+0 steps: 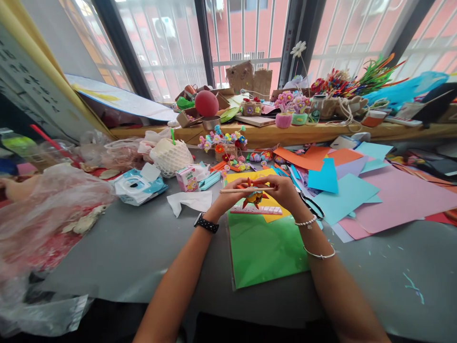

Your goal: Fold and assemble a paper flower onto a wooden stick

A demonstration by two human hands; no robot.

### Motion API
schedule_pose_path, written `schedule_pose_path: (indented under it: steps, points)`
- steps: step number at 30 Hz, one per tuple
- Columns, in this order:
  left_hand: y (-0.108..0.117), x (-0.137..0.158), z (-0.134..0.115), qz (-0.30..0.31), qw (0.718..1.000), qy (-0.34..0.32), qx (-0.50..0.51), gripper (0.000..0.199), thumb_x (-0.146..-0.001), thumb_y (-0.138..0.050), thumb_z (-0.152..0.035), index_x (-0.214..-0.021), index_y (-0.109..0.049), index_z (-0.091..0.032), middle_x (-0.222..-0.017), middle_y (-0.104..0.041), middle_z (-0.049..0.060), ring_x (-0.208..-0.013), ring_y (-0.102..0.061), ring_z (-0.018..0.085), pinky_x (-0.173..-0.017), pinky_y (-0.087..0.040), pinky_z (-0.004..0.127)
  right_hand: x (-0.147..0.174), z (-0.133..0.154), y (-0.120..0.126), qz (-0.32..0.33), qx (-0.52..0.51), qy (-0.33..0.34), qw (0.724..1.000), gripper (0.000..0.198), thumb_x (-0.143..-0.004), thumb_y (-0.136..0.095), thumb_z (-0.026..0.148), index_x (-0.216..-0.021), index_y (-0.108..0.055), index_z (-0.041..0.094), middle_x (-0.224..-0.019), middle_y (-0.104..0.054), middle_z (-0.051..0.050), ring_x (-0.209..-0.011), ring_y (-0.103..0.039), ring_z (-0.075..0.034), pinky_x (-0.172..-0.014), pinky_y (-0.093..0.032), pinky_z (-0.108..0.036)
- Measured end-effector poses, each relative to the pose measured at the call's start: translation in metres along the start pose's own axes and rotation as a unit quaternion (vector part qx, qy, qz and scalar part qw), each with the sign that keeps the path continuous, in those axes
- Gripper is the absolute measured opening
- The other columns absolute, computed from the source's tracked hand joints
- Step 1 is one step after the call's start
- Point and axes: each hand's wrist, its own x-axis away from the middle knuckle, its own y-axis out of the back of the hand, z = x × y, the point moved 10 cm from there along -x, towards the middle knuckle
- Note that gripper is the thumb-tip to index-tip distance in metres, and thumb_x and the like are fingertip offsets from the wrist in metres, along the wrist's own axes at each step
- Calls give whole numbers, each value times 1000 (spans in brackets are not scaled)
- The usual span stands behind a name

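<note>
Both hands meet over the middle of the table. My left hand (230,196) is closed, with its fingers at the left side of a small folded-paper piece (253,196) that has orange points and yellow and blue parts. My right hand (283,189) closes from the other side, its fingers around the right end of a thin wooden stick (246,190). That stick lies level across the front of the paper piece, and its left end sticks out past my left fingers. Beneath the hands are a pink ruler (257,210), yellow paper (276,216) and a green sheet pack (267,250).
Coloured paper sheets (403,200) spread to the right, beside black-handled scissors (312,205). On the left are a wipes pack (139,188), a small pink box (187,178), a white tissue (189,202) and plastic bags (46,205). Flower crafts (224,143) stand behind.
</note>
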Motion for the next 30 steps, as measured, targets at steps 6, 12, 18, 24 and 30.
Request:
schedule_pose_path:
  steps: [6, 12, 18, 24, 30]
  points:
    - [-2, -1, 5, -5, 1000, 20, -2, 38, -63, -64, -41, -88, -58, -13, -84, -63, 6, -81, -58, 16, -65, -46, 26, 0, -1, 0, -7, 51, 9, 999, 12, -71, -60, 19, -80, -69, 18, -72, -69, -3, -56, -56, -10, -50, -40, -21]
    - [-12, 2, 12, 20, 995, 74, 66, 38, -69, -60, -41, -94, -55, -13, -82, -60, 5, -67, -56, 11, -55, -43, 22, 1, 2, 1, -34, 82, 16, 996, 9, -73, -59, 20, -76, -68, 19, -72, -69, -3, -56, -57, -11, -50, -41, -23]
    - [-14, 5, -1, 19, 996, 22, 79, 57, -61, -70, -32, -110, -45, -17, -82, -56, 2, -70, -56, 10, -58, -44, 21, 4, 9, 9, -106, 134, 38, 985, 13, -76, -53, 17, -77, -66, 19, -76, -69, -5, -70, -61, -16, -61, -44, -28]
    - [-22, 3, -14, 31, 987, -35, 154, 76, -63, -69, -27, -127, -27, -22, -91, -58, 6, -75, -60, 13, -63, -48, 24, 8, 11, 16, -147, 133, 35, 979, 15, -75, -50, 16, -77, -64, 19, -76, -67, -5, -66, -58, -15, -57, -43, -27]
    - [-10, 3, -20, -19, 987, -95, 125, 79, -69, -63, -26, -133, -17, -28, -96, -58, 6, -74, -60, 12, -60, -49, 20, 4, -3, 17, -109, -15, -29, 993, 22, -73, -50, 23, -88, -66, 17, -77, -67, -4, -50, -46, -9, -48, -37, -24]
